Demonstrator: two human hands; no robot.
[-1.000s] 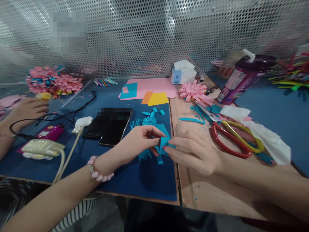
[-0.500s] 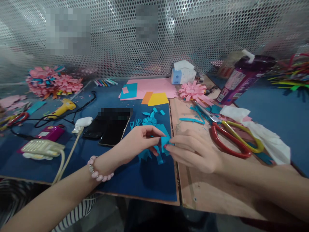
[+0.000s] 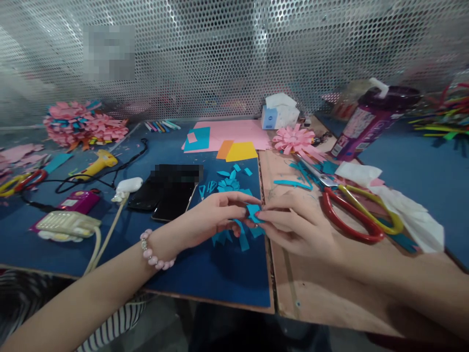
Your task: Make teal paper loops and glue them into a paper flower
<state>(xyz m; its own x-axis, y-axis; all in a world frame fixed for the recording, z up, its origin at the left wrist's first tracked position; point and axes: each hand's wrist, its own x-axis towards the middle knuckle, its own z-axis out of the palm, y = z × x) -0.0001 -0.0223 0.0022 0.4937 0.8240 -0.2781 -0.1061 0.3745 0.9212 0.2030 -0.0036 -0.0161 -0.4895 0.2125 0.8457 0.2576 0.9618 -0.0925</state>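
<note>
A small blue piece of paper (image 3: 252, 213) is pinched between both hands above the table. My left hand (image 3: 220, 215), with a pink bead bracelet at the wrist, grips its left edge with closed fingers. From the other side, my right hand (image 3: 298, 225) holds it with thumb and fingertips. Just beyond lies a blue paper flower (image 3: 227, 184) with pointed petals. Blue paper cut-offs (image 3: 223, 238) are scattered under and around my hands, partly hidden by them. Right of my right hand rest scissors (image 3: 351, 217) with red and yellow handles.
Two dark phones (image 3: 174, 195) and a white power strip (image 3: 68, 224) with cables are at left, near a yellow glue gun (image 3: 98, 164). Pink sheets (image 3: 234, 132), a pink paper flower (image 3: 295, 141) and a tissue box (image 3: 279, 115) stand behind. A purple cup (image 3: 366, 122) leans at right.
The blue paper piece has been turned and tilted between my fingers, and now looks bent. My right fingers have closed in around it. The view has shifted slightly.
</note>
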